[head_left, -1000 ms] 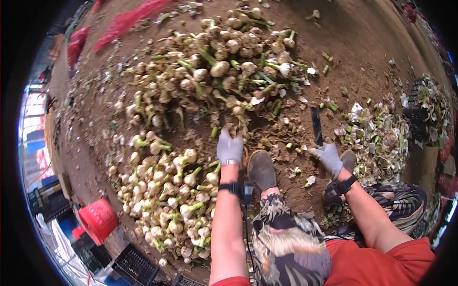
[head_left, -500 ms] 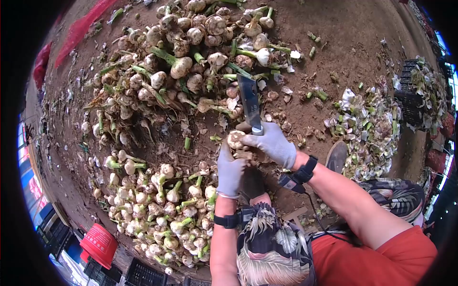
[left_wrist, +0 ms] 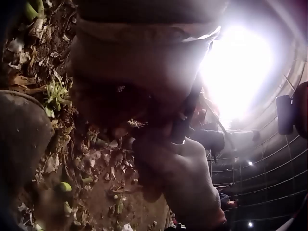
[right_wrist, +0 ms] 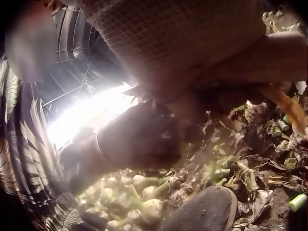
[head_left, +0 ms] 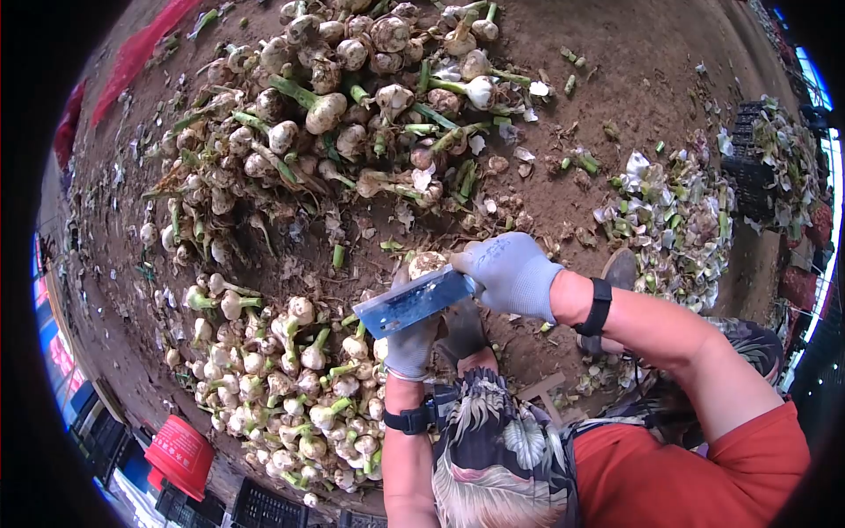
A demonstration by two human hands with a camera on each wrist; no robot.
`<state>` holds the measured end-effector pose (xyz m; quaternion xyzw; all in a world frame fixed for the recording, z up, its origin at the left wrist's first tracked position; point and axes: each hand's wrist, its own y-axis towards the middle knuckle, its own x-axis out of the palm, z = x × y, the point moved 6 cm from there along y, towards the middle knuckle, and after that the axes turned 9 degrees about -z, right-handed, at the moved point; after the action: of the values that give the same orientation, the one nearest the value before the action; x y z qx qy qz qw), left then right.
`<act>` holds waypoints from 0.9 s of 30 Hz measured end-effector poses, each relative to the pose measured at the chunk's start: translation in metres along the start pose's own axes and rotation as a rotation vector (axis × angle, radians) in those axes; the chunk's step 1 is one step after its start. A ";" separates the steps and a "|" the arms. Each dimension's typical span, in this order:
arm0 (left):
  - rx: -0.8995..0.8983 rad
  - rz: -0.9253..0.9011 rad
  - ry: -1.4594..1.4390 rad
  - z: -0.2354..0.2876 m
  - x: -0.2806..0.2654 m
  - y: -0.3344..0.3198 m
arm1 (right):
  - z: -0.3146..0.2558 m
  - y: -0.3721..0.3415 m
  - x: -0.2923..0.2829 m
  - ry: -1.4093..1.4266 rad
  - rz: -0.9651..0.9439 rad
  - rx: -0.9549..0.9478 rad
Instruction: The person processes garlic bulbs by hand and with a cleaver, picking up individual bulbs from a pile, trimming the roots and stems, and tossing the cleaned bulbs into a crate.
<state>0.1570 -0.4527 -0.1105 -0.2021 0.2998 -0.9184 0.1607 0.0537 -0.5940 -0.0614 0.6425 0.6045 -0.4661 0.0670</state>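
Note:
In the head view my gloved left hand (head_left: pixel 407 354) holds a garlic bulb (head_left: pixel 428 262), partly hidden behind a broad knife (head_left: pixel 414 302). My gloved right hand (head_left: pixel 512 275) grips that knife by its handle. The flat blade points left and overlaps the left hand's fingers, close below the bulb. Both hands are together above a shoe. In the left wrist view the right hand (left_wrist: pixel 180 178) comes up close under the left. The right wrist view is dim, with the left hand (right_wrist: pixel 139 137) below the right.
Untrimmed garlic (head_left: pixel 290 132) with stems lies heaped ahead. Shorter-stemmed bulbs (head_left: pixel 290 387) are piled at the left. Peelings (head_left: pixel 673 220) form a heap at the right, beside a black crate (head_left: pixel 748 167). A red bucket (head_left: pixel 180 456) stands at the lower left.
The left hand came back from the heap with a garlic bulb. The right hand brought the knife in from the right, and its blade swung from pointing ahead to pointing left.

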 end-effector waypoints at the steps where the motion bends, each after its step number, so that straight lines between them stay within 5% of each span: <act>1: 0.013 -0.006 0.030 0.001 0.000 -0.001 | 0.000 0.000 0.001 0.006 0.017 -0.013; 2: 0.018 -0.005 0.029 -0.003 -0.002 0.001 | 0.002 0.000 0.003 0.002 0.018 -0.015; 4: 0.345 -0.008 0.312 0.008 -0.002 -0.003 | 0.001 -0.004 0.006 -0.022 0.105 -0.052; 6: 0.314 -0.038 0.356 0.009 -0.002 -0.004 | 0.006 -0.010 0.008 -0.013 0.118 -0.044; 8: 0.095 -0.069 0.205 0.001 0.000 -0.005 | 0.008 -0.013 0.013 -0.006 0.136 -0.037; 9: 0.243 -0.085 0.375 0.005 0.004 -0.005 | 0.008 -0.016 0.017 0.021 0.130 -0.019; 12: 0.312 -0.054 0.337 0.004 0.003 -0.016 | 0.009 -0.022 0.026 0.060 0.110 0.012; 14: 0.198 -0.007 0.271 0.006 0.002 -0.025 | 0.019 -0.024 0.023 0.061 0.098 0.021; 15: 0.102 0.039 0.201 0.010 0.002 -0.023 | 0.053 -0.026 0.022 0.063 -0.067 0.267; 16: 0.403 -0.029 0.722 0.043 0.013 -0.040 | 0.077 -0.038 0.033 0.082 -0.241 0.516; 18: 0.250 0.012 0.361 0.033 0.007 -0.039 | 0.070 -0.053 0.033 0.083 -0.130 0.522; 19: 0.234 0.024 0.616 0.030 0.002 -0.033 | 0.060 -0.059 0.036 0.180 -0.073 0.480; 22: 0.201 -0.011 0.622 0.003 0.004 -0.026 | 0.002 -0.060 0.019 0.128 0.112 0.118; 23: 0.318 -0.035 0.533 -0.009 0.000 -0.034 | -0.005 -0.059 0.013 0.130 0.115 0.119; 24: 0.576 0.016 0.802 0.008 0.008 -0.037 | -0.015 -0.056 0.009 0.035 0.068 0.078; 27: 0.259 -0.018 0.615 0.021 0.010 -0.036 | 0.006 -0.053 0.017 0.004 0.004 0.152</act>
<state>0.1522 -0.4393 -0.0700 0.1040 0.2130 -0.9683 0.0788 0.0031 -0.5722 -0.0506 0.6479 0.5663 -0.5091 0.0177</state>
